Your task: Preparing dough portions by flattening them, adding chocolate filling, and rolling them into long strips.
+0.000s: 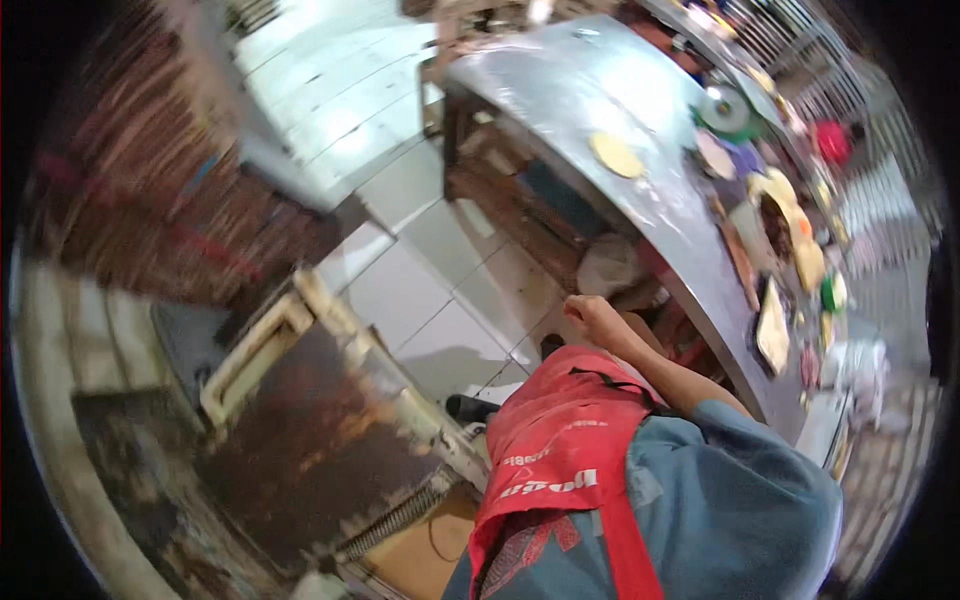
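My right hand (592,318) hangs in front of the red apron (560,430), beside the long edge of a metal-topped table (560,90). Its fingers curl in, and nothing shows in them. My left hand is out of the picture. On the tabletop lies a flat, round, pale yellow disc (617,155), well beyond my right hand. A wooden rolling pin (735,252) rests along the table's right part, and a pale elongated piece (772,328) sits near it. The picture is blurred, so small details are hard to make out.
A rusty, stained metal appliance (320,430) with a pale frame stands at the lower left. Behind it is a large brown, streaked surface (160,180). Pale floor tiles (430,290) run between it and the table. Bowls and a red round object (830,142) crowd the right.
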A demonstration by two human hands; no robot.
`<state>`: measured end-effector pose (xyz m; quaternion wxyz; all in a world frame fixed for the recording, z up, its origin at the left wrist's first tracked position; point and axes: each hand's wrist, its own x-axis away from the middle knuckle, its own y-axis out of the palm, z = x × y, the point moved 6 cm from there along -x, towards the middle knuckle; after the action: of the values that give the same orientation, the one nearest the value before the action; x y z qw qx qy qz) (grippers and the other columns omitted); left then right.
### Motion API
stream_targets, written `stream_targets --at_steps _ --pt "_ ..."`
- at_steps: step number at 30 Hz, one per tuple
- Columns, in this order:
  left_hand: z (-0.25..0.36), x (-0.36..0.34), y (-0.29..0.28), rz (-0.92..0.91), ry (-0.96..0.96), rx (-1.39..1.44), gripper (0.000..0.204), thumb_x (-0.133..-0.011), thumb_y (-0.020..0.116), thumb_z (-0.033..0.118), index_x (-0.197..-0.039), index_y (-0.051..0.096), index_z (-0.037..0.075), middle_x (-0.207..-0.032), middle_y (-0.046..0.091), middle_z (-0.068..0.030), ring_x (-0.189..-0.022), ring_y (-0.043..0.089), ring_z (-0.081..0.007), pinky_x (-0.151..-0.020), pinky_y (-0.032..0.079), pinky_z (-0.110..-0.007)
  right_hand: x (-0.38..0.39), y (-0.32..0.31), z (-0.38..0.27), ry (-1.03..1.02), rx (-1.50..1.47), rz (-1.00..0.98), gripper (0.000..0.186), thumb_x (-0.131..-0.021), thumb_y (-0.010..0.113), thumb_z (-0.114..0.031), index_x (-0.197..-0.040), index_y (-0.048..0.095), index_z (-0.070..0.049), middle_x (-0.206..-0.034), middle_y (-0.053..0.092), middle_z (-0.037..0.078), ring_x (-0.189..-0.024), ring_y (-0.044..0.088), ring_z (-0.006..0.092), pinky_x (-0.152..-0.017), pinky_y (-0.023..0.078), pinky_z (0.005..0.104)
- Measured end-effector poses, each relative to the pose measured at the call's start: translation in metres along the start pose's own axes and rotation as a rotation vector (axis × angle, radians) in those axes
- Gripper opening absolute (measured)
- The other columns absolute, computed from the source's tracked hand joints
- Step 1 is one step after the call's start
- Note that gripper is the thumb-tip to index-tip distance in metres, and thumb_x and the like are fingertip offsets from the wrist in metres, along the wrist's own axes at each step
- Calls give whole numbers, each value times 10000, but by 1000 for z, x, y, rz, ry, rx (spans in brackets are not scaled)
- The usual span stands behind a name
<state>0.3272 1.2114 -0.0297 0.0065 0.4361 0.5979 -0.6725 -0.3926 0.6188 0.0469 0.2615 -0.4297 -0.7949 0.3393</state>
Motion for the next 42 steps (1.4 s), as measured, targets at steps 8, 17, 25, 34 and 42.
stream_targets --at_steps 8,17,25,34,42 --pt "344 -149 -79 130 -139 106 419 -1099 446 276 -1257 693 -24 -1150 712 -195 -1079 672 -343 -934 534 -458 112 -161 207 492 226 894 145 -875 586 -6 -1002 639 38 -918 656 271 -887 635 483 -788 521 499" --pt "1048 -66 -231 -601 943 1022 294 -1011 598 113 -1285 676 38 -1404 624 -178 -1326 558 -371 -1106 451 -423 205 -275 392 968 718 1097 226 -841 536 43 -1047 627 64 -990 637 254 -1014 591 441 -878 452 522" --pt "1200 -63 -215 -1071 700 1208 316 -1009 625 162 -1283 682 15 -1342 659 -188 -1233 638 -337 -1002 537 -393 204 -266 390 900 559 971 156 -858 525 29 -958 642 1 -954 622 209 -981 572 396 -872 425 493" --pt "1262 -149 -147 -770 975 977 215 -995 612 212 -1011 698 16 -989 681 -112 -947 639 -357 -785 533 -463 -90 -248 269 403 83 780 251 -833 614 -44 -1074 685 -33 -1011 619 170 -1003 568 354 -897 430 470" --pt "1352 -129 -81 -251 1333 913 185 -960 598 231 -894 652 67 -955 639 -146 -953 589 -367 -873 473 -525 -155 -270 305 523 309 808 345 -836 620 -28 -1170 705 -40 -1033 607 173 -1009 558 359 -894 439 466"
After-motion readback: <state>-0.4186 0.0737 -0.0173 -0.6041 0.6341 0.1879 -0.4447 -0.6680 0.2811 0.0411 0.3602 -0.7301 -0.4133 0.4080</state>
